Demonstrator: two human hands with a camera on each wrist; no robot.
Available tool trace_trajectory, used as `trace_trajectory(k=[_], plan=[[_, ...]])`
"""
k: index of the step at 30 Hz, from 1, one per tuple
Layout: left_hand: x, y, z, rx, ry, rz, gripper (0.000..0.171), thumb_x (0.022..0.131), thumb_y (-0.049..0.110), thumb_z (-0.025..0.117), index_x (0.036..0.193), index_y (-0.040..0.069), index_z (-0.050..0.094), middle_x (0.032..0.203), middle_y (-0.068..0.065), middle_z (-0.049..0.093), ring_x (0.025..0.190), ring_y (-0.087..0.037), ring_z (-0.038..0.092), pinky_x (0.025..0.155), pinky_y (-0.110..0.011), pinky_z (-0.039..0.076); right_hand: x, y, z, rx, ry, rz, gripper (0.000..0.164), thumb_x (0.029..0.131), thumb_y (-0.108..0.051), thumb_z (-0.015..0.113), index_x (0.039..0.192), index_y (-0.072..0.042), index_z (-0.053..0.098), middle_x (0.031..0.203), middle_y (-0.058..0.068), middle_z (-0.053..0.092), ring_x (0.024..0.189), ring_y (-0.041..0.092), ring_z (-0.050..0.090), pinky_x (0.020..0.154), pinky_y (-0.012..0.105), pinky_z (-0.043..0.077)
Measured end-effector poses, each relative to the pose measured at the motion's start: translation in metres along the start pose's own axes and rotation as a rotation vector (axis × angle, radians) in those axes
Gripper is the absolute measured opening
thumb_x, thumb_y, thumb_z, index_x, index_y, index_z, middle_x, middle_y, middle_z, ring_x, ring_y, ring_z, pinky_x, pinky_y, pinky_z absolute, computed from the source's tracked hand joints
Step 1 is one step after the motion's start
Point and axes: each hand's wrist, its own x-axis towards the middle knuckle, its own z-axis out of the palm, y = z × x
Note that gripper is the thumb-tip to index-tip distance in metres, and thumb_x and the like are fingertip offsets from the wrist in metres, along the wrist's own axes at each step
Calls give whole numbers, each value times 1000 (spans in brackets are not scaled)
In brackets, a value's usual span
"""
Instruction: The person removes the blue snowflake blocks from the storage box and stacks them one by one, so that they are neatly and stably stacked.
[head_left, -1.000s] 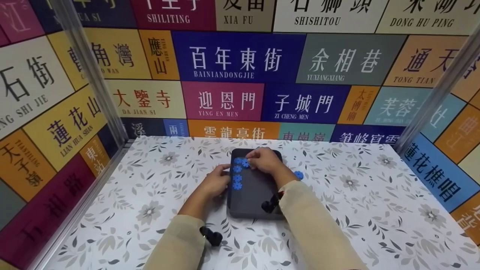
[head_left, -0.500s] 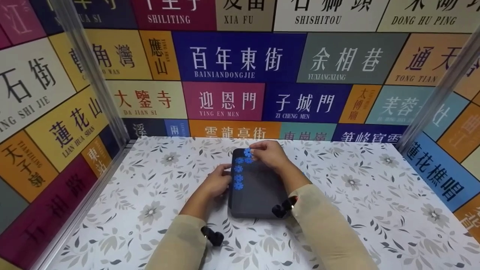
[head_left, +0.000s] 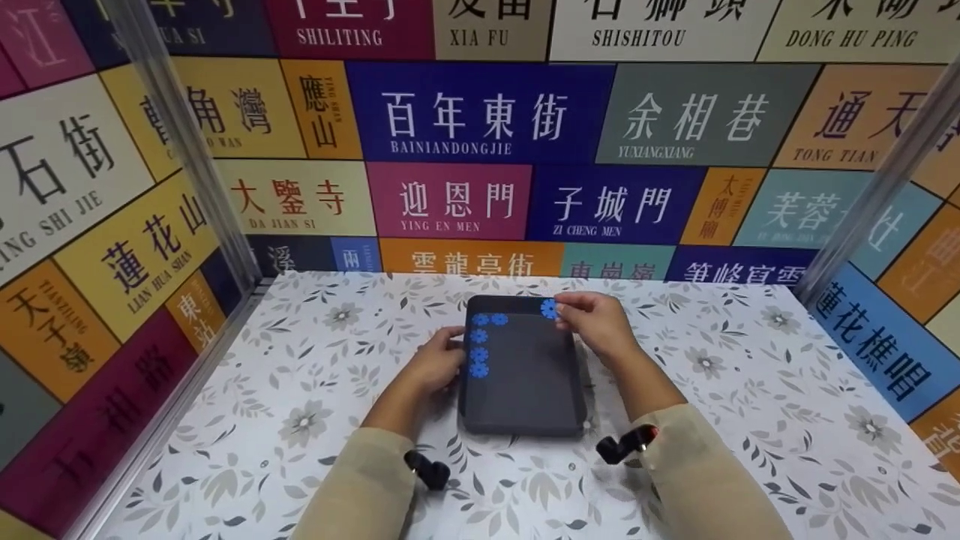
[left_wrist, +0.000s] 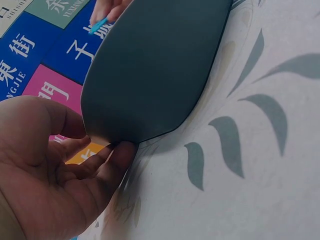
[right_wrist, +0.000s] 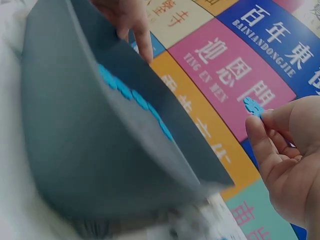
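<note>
A dark grey rectangular tray (head_left: 529, 382) lies on the table in the head view. Inside it, several blue flower-shaped pieces (head_left: 478, 354) form a column along the left side, with one more to the right of the top piece. My left hand (head_left: 439, 361) grips the tray's left edge; in the left wrist view its thumb and fingers close around the tray wall (left_wrist: 150, 75). Between thumb and forefinger, my right hand (head_left: 600, 324) pinches another blue flower-shaped piece (head_left: 549, 308) over the tray's top right corner. The right wrist view shows this piece (right_wrist: 253, 106) held clear of the tray.
White cloth with a grey leaf print (head_left: 300, 420) covers the table around the tray. Walls of coloured sign panels (head_left: 480, 112) stand behind and at both sides, with clear upright posts (head_left: 202, 172) at the corners. A small black camera sits on each wrist.
My right hand has moved from the tray's top left to its top right corner, carrying a blue flower-shaped piece. One piece stays behind in the top row. The left hand keeps its hold.
</note>
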Motion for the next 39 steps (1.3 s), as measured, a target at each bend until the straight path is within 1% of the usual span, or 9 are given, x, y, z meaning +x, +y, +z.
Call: trace_trajectory(k=[4,9,11,14,17,22,28,34,39], plan=[[0,1,2,-9,6,1,63,96,14,53,159,12,48,147,-17,63,91,-20,64,56,-27,45,-5,5,-20,-1,12,43,37,103,-16,70,136,1,70,117,9,75,91,12,76,84,26,65],[0,1,1,5,17,-11,62,96,15,54,158,14,50,147,-16,64,92,-21,64,56,-27,46,-10,16,-44,23,19,67,42,103,-16,70,139,5,66,112,5,76,86,7,75,82,23,64],[0,0,1,6,17,-11,62,96,15,54,158,14,50,147,-16,64,92,-21,65,56,-27,46,-9,22,-52,35,21,89,43,103,-16,70,140,6,65,108,3,76,85,6,74,82,22,64],[1,-1,1,6,16,-4,63,95,14,54,158,13,50,147,-17,64,92,-22,65,56,-28,46,-7,31,-61,53,29,151,43,102,-16,71,140,5,65,104,-3,76,86,6,74,83,21,63],[2,-2,0,8,12,-2,62,96,14,54,158,13,50,147,-18,63,90,-21,64,55,-27,46,-4,39,-66,70,32,185,40,103,-13,69,138,5,66,100,-6,75,83,6,73,81,21,63],[2,-3,0,24,8,2,62,97,15,53,159,13,49,148,-18,62,88,-21,64,55,-27,45,-3,52,-72,75,35,211,36,103,-11,67,135,6,66,95,-5,76,80,7,72,77,21,62],[1,-3,1,16,10,17,62,97,14,53,158,11,48,148,-19,63,85,-20,63,53,-26,45,-2,65,-79,59,33,227,41,102,-12,69,138,8,65,89,-3,76,78,7,70,74,21,62],[0,-2,1,-17,-4,7,64,96,13,51,160,11,47,148,-19,63,81,-19,62,53,-27,44,-1,71,-81,-16,19,226,41,103,-13,68,138,8,65,83,-2,74,71,6,68,68,21,60],[0,-2,1,-7,-4,5,64,96,14,51,160,12,47,148,-18,62,82,-20,62,53,-27,44,-1,72,-79,-42,18,220,39,103,-13,68,135,9,66,83,-2,73,72,7,67,68,21,59]])
